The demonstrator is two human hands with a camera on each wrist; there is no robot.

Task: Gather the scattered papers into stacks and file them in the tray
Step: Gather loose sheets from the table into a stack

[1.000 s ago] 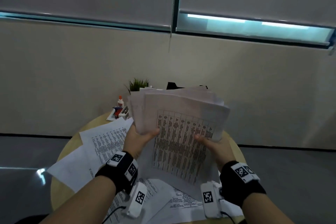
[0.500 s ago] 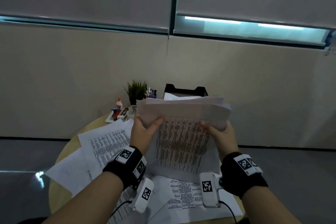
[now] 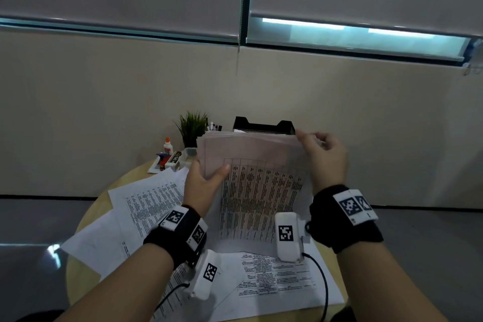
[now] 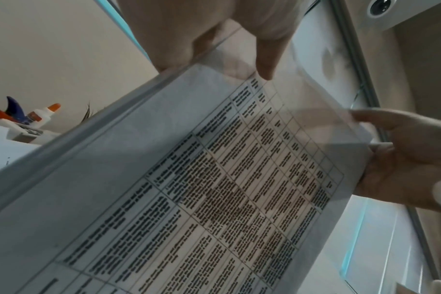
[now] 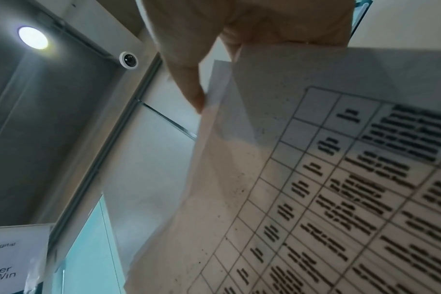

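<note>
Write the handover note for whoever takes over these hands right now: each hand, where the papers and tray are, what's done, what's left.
Left hand: grips the left edge of the paper stack, thumb on the front sheet.
Right hand: holds the stack's upper right corner, fingers curled at the top edge.
The stack is held upright above the round table, roughly squared, top edges not quite even.
Black tray: at the far side of the table, behind the stack; a sheet seems to lie in it already.
Loose sheets lie on the table, left and near side.
Done: one stack gathered.
Left: file this stack in the tray, then gather and file the loose sheets.
</note>
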